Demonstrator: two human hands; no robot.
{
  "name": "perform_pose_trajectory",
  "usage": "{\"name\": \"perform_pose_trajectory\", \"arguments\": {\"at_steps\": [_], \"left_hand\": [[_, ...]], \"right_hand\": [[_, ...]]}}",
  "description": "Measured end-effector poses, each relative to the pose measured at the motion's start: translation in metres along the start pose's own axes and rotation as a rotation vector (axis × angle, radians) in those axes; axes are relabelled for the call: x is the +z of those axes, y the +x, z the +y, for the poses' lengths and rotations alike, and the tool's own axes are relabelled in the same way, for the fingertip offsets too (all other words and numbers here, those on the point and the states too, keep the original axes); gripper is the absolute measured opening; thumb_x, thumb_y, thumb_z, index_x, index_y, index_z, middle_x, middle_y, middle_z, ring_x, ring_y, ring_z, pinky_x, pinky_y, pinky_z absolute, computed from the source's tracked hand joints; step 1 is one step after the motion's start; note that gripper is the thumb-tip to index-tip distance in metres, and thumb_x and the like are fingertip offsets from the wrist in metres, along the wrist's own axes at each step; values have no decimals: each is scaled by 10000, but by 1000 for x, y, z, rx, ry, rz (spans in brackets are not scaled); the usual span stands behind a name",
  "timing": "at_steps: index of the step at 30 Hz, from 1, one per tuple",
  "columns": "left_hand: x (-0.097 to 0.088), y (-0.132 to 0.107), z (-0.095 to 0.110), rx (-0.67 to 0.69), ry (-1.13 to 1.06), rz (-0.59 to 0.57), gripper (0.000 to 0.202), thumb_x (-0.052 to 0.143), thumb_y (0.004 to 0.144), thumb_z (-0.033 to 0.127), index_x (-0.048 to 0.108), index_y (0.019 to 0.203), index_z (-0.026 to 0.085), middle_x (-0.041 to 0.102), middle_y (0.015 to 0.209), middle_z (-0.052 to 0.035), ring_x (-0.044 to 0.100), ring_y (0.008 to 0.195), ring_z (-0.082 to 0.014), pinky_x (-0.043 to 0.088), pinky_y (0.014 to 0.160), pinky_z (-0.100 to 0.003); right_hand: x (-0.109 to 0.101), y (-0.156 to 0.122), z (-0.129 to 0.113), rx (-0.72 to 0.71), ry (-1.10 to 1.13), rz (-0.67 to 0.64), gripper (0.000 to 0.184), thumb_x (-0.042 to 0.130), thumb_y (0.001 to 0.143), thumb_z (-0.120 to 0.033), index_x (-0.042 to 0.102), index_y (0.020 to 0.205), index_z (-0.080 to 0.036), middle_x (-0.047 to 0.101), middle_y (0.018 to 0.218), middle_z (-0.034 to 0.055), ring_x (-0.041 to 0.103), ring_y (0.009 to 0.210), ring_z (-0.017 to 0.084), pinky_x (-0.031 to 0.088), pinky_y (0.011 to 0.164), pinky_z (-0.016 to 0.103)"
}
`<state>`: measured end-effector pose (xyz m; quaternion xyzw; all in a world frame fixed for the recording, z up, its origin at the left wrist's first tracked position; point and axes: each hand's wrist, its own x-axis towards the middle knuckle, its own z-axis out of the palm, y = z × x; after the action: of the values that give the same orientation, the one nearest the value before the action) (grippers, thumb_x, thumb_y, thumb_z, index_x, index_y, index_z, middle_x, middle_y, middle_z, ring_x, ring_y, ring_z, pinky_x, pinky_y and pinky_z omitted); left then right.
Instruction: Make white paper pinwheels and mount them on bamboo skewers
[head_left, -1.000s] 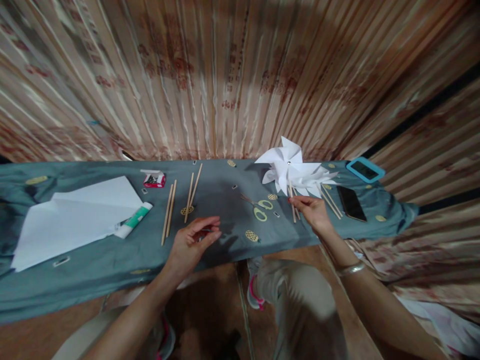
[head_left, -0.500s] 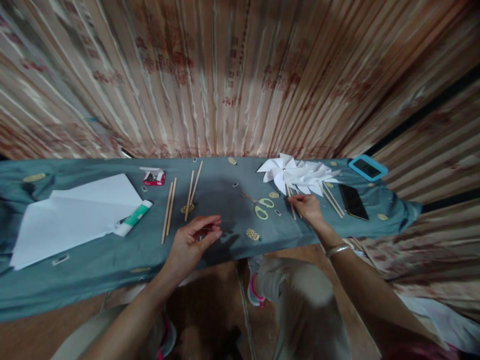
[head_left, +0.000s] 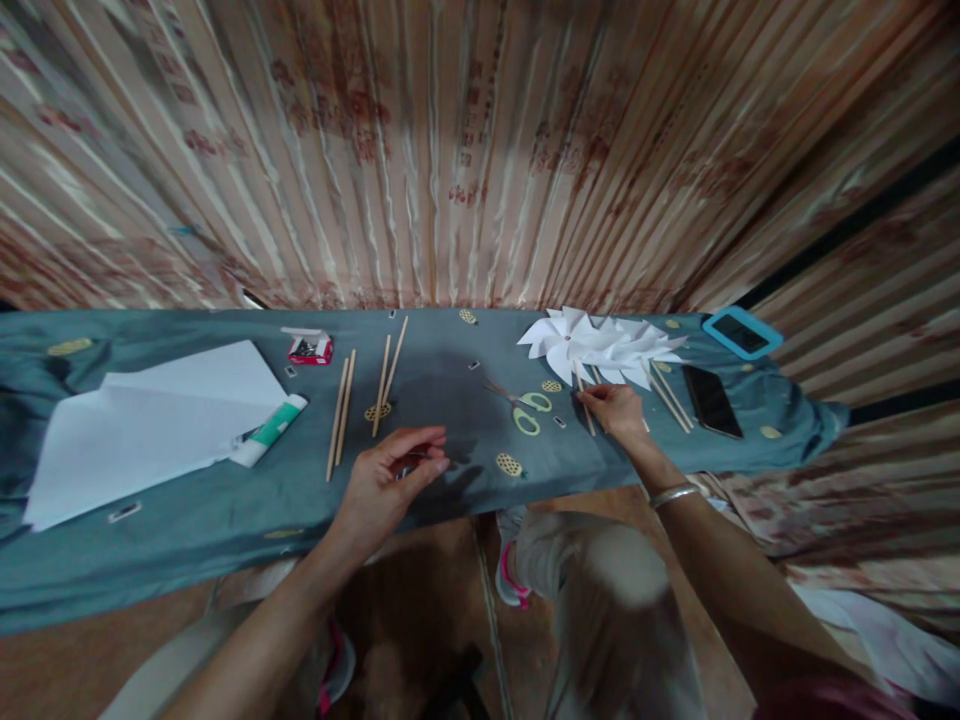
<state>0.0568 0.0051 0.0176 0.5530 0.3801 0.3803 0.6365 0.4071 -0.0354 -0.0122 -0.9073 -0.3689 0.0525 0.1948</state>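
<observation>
Pinwheels (head_left: 568, 343) lie before a curtain (head_left: 360, 200) bearing unreadable lettering (head_left: 473, 98).

On the bench (head_left: 442, 350), the right hand (head_left: 613, 408) pinches a wooden stick (head_left: 589, 420) below overlapping white paper pinwheels (head_left: 570, 342). The left hand (head_left: 390, 472) curls above the near edge; whether it holds anything is unclear. Scissors (head_left: 524, 409) lie between the hands. Left are four sticks (head_left: 346, 407), a red box (head_left: 312, 350) and paper (head_left: 165, 415); right, a phone (head_left: 711, 401).

No legible lettering or numbers anywhere.
</observation>
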Motion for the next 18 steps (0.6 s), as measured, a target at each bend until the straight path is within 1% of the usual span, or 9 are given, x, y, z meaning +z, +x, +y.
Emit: {"name": "perform_pose_trajectory", "arguments": {"at_steps": [7,12,18], "left_hand": [[0,-1,3,10,-6,-2,285,779,619,234,755,902,210,709,863,-18,648,750,-118,536,726,-229],[-1,-2,2,15,13,-4,285,777,623,235,753,906,210,710,879,-22,650,757,-121,535,728,-231],[0,0,1,24,33,-18,279,770,639,249,749,915,213,709,879,-25,654,761,-130,539,743,-252]], "right_hand": [[5,-5,2,-24,-41,30,244,645,766,-355,764,871,-169,762,826,89,701,787,248,465,670,294],[8,-7,4,-43,-44,50,235,632,776,-357,757,862,-178,760,824,86,696,774,240,463,661,291],[15,-13,5,-81,-43,103,261,597,808,-364,739,890,-161,748,863,127,679,786,256,447,665,312]]}}
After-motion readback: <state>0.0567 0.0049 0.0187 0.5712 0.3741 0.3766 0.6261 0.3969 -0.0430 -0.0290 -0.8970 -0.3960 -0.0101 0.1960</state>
